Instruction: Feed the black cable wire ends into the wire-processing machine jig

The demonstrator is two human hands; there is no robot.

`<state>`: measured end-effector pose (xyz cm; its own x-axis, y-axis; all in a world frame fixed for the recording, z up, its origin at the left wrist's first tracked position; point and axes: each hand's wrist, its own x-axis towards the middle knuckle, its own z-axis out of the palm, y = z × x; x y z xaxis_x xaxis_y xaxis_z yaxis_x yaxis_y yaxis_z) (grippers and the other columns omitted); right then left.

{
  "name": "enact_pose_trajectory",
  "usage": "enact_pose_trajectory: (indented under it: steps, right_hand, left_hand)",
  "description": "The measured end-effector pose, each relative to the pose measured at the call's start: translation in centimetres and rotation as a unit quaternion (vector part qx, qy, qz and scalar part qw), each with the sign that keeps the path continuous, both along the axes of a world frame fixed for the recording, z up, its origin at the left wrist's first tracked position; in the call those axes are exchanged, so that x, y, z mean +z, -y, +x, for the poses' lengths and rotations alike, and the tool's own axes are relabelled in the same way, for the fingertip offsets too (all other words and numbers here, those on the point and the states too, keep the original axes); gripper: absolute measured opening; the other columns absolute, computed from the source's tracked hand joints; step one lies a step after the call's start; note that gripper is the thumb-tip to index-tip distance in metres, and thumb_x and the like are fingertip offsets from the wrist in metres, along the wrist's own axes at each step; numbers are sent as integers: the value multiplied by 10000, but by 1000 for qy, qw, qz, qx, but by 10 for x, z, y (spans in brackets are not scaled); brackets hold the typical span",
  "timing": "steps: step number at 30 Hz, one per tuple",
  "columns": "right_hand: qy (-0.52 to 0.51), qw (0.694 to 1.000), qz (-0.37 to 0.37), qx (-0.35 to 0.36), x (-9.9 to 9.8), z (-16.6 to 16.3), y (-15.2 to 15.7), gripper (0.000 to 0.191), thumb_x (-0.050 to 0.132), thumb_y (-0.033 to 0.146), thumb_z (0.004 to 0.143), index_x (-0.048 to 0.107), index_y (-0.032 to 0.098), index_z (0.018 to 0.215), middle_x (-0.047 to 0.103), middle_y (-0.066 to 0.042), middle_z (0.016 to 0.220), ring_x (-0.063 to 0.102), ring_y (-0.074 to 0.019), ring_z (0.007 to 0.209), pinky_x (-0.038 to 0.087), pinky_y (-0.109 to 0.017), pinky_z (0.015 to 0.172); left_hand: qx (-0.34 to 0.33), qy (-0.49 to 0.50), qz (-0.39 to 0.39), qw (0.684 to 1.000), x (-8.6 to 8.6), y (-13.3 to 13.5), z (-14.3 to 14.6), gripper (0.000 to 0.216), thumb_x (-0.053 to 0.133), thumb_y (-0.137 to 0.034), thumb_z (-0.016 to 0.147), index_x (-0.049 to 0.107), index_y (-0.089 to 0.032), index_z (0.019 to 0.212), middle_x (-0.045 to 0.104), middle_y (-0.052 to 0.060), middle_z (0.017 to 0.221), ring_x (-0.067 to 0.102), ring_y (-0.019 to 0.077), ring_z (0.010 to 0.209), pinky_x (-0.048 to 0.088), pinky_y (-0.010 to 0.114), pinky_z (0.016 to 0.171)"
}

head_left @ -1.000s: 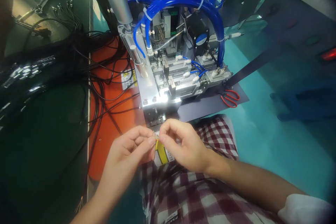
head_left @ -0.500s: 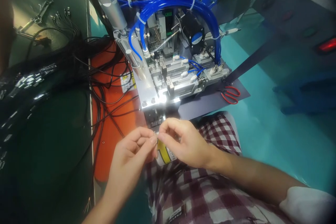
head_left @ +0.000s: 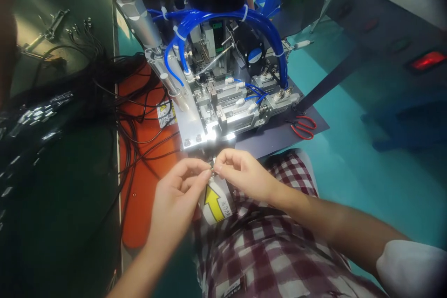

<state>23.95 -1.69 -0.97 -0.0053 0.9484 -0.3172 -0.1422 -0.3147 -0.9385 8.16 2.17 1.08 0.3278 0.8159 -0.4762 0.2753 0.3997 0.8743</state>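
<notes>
My left hand [head_left: 179, 191] is closed in a pinch, its thumb and forefinger pressed together near the front of the machine [head_left: 223, 107]. Fingertip to fingertip with it, my right hand [head_left: 246, 174] pinches too. A tiny metallic bit shows between the two sets of fingertips, too small to name. Just below them is a white label with a yellow arrow [head_left: 213, 202] on the machine's front part. Bright metal blocks and blue air tubes [head_left: 195, 16] stand beyond my hands.
Red-handled pliers [head_left: 303, 127] lie on the grey plate at the right. Black cables [head_left: 131, 149] run over the orange board [head_left: 134, 223] at the left. A pile of shiny black cable bundles [head_left: 42, 107] lies further left. A red light [head_left: 428, 60] glows at far right.
Both hands have moved slightly up, toward the machine, and the right fingers have closed in against the left fingertips. More of the yellow arrow label shows. The view has shifted a little.
</notes>
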Motion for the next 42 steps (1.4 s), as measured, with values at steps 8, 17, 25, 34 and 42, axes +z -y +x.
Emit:
enact_pose_trajectory:
  steps: [8, 17, 25, 34, 42]
  right_hand:
    - [216, 962, 162, -47, 3, -6, 10, 159, 543, 234, 877, 495, 206, 728, 522, 16, 678, 465, -125, 617, 382, -278, 628]
    - [5, 1000, 8, -2, -7, 6, -6, 162, 613, 272, 835, 530, 170, 741, 477, 52, 646, 387, -85, 557, 296, -230, 512]
    - [89, 995, 6, -50, -27, 0, -12, 163, 590, 269, 838, 528, 180, 717, 550, 19, 718, 495, -122, 665, 420, -278, 668]
    - [107, 994, 1, -30, -23, 7, -16, 145, 590, 273, 832, 546, 175, 734, 558, 8, 729, 516, -137, 688, 431, -294, 689]
    - [93, 993, 6, -68, -28, 3, -14, 168, 590, 302, 830, 536, 181, 727, 520, 23, 692, 466, -122, 644, 392, -280, 634]
  left_hand:
    - [17, -27, 3, 999, 3, 2, -1, 341, 722, -532, 770, 600, -224, 854, 431, -87, 467, 389, 83, 370, 321, 178, 336]
    - [-74, -100, 259, 958, -6, -6, -12, 188, 669, -342, 848, 614, -234, 992, 673, 6, 897, 645, 152, 755, 512, 239, 676]
    - [-188, -173, 500, 827, -30, -16, -19, 111, 528, -157, 937, 635, -187, 927, 681, 30, 881, 645, 144, 809, 469, 231, 789]
    - [-200, -160, 532, 807, -36, -18, -23, 182, 513, -83, 940, 645, -181, 1018, 676, 6, 928, 658, 106, 804, 496, 210, 795]
    - [-200, -152, 528, 811, -36, -22, -21, 187, 535, -151, 940, 662, -217, 1061, 671, 0, 931, 671, 145, 848, 533, 274, 808]
